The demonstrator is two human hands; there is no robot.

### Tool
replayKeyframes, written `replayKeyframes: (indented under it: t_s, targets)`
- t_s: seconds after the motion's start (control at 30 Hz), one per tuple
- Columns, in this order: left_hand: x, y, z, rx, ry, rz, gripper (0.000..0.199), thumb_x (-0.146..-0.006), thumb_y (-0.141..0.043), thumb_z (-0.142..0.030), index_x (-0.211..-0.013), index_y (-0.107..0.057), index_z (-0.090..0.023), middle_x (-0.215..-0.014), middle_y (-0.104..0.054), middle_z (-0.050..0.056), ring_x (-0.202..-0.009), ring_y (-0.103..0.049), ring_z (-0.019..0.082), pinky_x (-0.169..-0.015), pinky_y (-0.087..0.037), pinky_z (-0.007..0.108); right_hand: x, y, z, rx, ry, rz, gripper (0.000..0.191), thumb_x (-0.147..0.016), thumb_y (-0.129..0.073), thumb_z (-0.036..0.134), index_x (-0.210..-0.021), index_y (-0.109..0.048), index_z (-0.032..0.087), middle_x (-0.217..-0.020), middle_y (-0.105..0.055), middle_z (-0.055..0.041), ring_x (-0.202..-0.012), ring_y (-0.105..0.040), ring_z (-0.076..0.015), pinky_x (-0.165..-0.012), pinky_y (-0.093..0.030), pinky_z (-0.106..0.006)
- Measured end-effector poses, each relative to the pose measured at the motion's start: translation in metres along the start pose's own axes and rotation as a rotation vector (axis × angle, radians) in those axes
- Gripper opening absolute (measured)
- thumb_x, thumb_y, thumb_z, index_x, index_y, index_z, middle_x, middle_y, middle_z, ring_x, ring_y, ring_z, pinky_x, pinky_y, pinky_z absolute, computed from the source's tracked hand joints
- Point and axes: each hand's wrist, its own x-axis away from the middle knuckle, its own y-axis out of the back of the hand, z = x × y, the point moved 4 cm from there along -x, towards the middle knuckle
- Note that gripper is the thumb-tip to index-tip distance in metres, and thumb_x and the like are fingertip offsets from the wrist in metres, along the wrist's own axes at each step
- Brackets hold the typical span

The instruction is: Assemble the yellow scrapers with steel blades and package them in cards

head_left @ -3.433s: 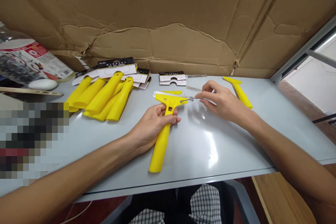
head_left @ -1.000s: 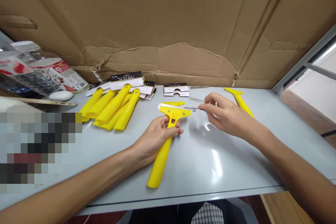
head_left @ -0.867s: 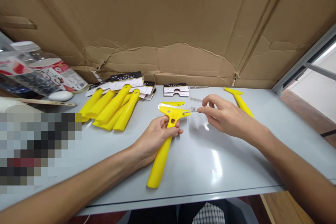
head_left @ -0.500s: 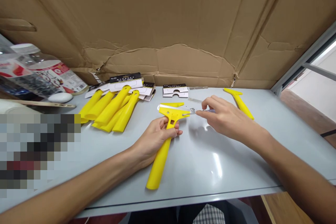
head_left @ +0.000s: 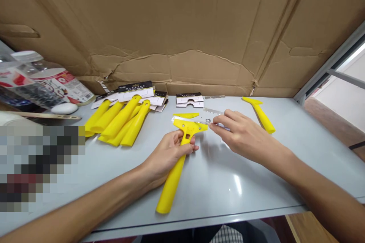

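My left hand (head_left: 168,153) is wrapped round the neck of a yellow scraper (head_left: 171,178), its wide head pointing away from me and its handle toward the table's front edge. A thin metal blade (head_left: 177,119) shows along the head's far edge. Just right of the head, my right hand (head_left: 232,129) has its fingertips pressed together by the blade's right end; what they grip is hidden. A small yellow strip (head_left: 186,115) lies behind the head. Tiny dark pieces (head_left: 208,120) are beside the right fingertips.
Several yellow handles (head_left: 114,121) with header cards (head_left: 135,89) lie at left. Folded cards (head_left: 189,100) and loose blades (head_left: 215,97) are at the back. Another yellow scraper body (head_left: 262,117) lies at right. Bottles (head_left: 61,83) stand far left, before a cardboard wall (head_left: 182,26).
My right hand has shifted slightly left and down; the thin tool seen in it before no longer shows at the head's right screw. My left hand still holds the scraper.
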Motion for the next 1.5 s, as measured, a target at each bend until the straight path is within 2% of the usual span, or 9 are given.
replayKeyframes:
  t_s: [0.23, 0.53, 0.9, 1.2, 1.5]
  targets:
    - [-0.001, 0.002, 0.002, 0.030, 0.023, -0.018, 0.031, -0.057, -0.089, -0.018, -0.072, -0.062, -0.019, -0.088, -0.068, 0.000, -0.091, -0.073, 0.019, -0.080, -0.050, 0.025, 0.005, 0.002, -0.010, -0.159, -0.081, -0.044, 0.038, -0.096, -0.045, -0.005, -0.114, -0.073, 0.013, -0.111, -0.074, -0.0150, -0.099, -0.064, -0.0255, -0.076, -0.054, -0.038]
    - [-0.003, 0.004, 0.001, 0.054, 0.019, -0.028, 0.033, -0.057, -0.089, -0.015, -0.072, -0.060, -0.019, -0.089, -0.069, 0.001, -0.091, -0.073, 0.020, -0.080, -0.051, 0.026, 0.005, 0.005, -0.009, -0.216, -0.048, -0.014, 0.037, -0.096, -0.050, -0.003, -0.114, -0.075, 0.016, -0.112, -0.075, -0.0128, -0.096, -0.065, -0.0248, -0.080, -0.056, -0.040]
    - [0.000, 0.003, 0.001, 0.046, 0.027, -0.019, 0.031, -0.058, -0.089, -0.016, -0.073, -0.062, -0.018, -0.088, -0.068, 0.000, -0.090, -0.072, 0.018, -0.081, -0.051, 0.026, 0.004, 0.007, -0.007, -0.140, -0.008, -0.030, 0.033, -0.098, -0.051, -0.003, -0.110, -0.077, 0.013, -0.109, -0.076, -0.0134, -0.093, -0.061, -0.0248, -0.076, -0.053, -0.038]
    - [-0.001, 0.003, 0.002, 0.023, 0.006, 0.003, 0.029, -0.061, -0.089, -0.018, -0.075, -0.064, -0.018, -0.090, -0.068, 0.000, -0.090, -0.071, 0.017, -0.083, -0.050, 0.027, 0.003, 0.008, -0.006, -0.090, 0.006, 0.021, 0.032, -0.101, -0.051, -0.003, -0.109, -0.077, 0.014, -0.107, -0.074, -0.0111, -0.093, -0.056, -0.0247, -0.078, -0.048, -0.038]
    - [0.000, 0.001, 0.001, -0.047, 0.002, 0.013, 0.027, -0.064, -0.087, -0.022, -0.077, -0.064, -0.018, -0.089, -0.066, 0.000, -0.092, -0.072, 0.019, -0.083, -0.047, 0.029, -0.002, 0.021, 0.008, 0.157, 0.052, 0.074, 0.024, -0.102, -0.058, 0.001, -0.093, -0.075, 0.016, -0.091, -0.068, -0.0070, -0.085, -0.053, -0.0244, -0.072, -0.036, -0.040]
